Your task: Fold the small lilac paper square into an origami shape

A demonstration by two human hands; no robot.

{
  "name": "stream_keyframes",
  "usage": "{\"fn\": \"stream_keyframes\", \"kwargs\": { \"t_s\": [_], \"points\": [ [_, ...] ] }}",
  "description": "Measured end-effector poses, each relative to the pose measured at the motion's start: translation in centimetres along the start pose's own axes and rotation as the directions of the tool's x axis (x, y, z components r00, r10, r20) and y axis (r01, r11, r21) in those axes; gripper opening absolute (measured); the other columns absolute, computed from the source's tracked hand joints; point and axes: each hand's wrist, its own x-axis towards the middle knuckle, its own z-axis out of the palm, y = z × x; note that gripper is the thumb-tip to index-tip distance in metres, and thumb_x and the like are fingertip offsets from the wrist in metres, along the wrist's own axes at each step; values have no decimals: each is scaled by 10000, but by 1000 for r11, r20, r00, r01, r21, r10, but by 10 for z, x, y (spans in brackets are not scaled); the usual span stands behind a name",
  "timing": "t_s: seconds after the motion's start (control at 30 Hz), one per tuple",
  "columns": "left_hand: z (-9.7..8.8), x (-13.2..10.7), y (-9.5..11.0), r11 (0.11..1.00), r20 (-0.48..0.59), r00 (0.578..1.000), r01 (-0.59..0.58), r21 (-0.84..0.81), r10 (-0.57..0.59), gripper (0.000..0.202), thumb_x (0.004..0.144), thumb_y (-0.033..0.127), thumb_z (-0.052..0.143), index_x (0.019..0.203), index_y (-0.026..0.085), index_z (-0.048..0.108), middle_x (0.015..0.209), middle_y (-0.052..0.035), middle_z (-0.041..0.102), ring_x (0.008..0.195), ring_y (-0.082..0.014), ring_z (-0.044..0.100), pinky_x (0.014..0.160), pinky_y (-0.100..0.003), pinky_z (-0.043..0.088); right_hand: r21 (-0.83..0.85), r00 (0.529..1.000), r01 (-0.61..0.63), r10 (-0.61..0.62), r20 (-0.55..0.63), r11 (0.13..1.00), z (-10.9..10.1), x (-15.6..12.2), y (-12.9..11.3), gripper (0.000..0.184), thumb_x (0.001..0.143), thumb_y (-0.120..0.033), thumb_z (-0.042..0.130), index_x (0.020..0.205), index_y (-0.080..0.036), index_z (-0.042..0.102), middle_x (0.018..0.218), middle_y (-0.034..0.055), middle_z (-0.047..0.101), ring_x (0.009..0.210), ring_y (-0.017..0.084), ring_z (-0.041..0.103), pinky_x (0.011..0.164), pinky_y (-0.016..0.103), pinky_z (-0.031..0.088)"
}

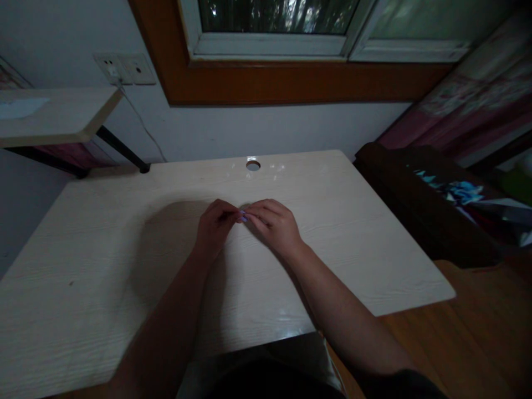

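My left hand (216, 224) and my right hand (272, 224) rest together on the middle of a pale wood-grain desk (103, 244). Their fingertips meet and pinch a tiny pale purple object (243, 218), too small and dim to name. Both hands have curled fingers pressed on it, and most of it is hidden between the fingertips.
A round cable hole (253, 164) sits near the desk's far edge. A side shelf (50, 113) on a black frame stands at the left, under wall sockets (124, 68). A dark wooden piece of furniture (419, 199) with cloth stands at the right. A window (274, 27) is ahead.
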Motion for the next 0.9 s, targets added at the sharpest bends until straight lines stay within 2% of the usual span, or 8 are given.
{"fn": "stream_keyframes", "kwargs": {
  "t_s": [0.2,0.3,0.4,0.53,0.9],
  "points": [
    [2,-3,-3,977,35,995,96,-189,-91,173,850,337,747,864,203,639,784,-8,634,659,-118,599,609,-242,486,-25,999,40,-40,13,999,-3,1,-1,210,983,-302,579,1074,-263,765,1029,74,750,932,217,668,857,380,541],
    [4,-4,-7,963,51,993,115,-244,-105,200,838,341,758,881,202,622,788,-3,642,706,-126,649,665,-254,528,-29,998,47,-45,40,998,-5,2,-1,211,984,-305,575,1065,-261,765,1030,77,749,938,223,664,864,386,533],
    [5,-4,-11,950,45,991,132,-283,-125,259,820,355,774,981,210,631,816,-3,666,719,-132,678,710,-275,559,-47,997,60,-58,52,997,-6,3,-1,219,991,-307,561,1069,-259,759,1028,78,744,946,228,657,860,385,528],
    [4,-4,-12,971,55,994,101,-216,-91,218,836,342,759,989,208,680,870,-24,659,752,-139,680,736,-282,573,-112,992,100,-91,88,989,-6,3,0,230,1003,-299,537,1090,-242,743,1041,83,737,944,227,645,854,371,519],
    [-2,-1,-13,993,33,993,-114,6,114,40,881,241,720,891,204,710,872,-23,638,773,-126,648,713,-266,553,-212,982,173,-152,112,962,-11,5,-2,207,1009,-279,538,1063,-195,719,1020,90,732,916,209,640,801,344,514]
  ]
}}
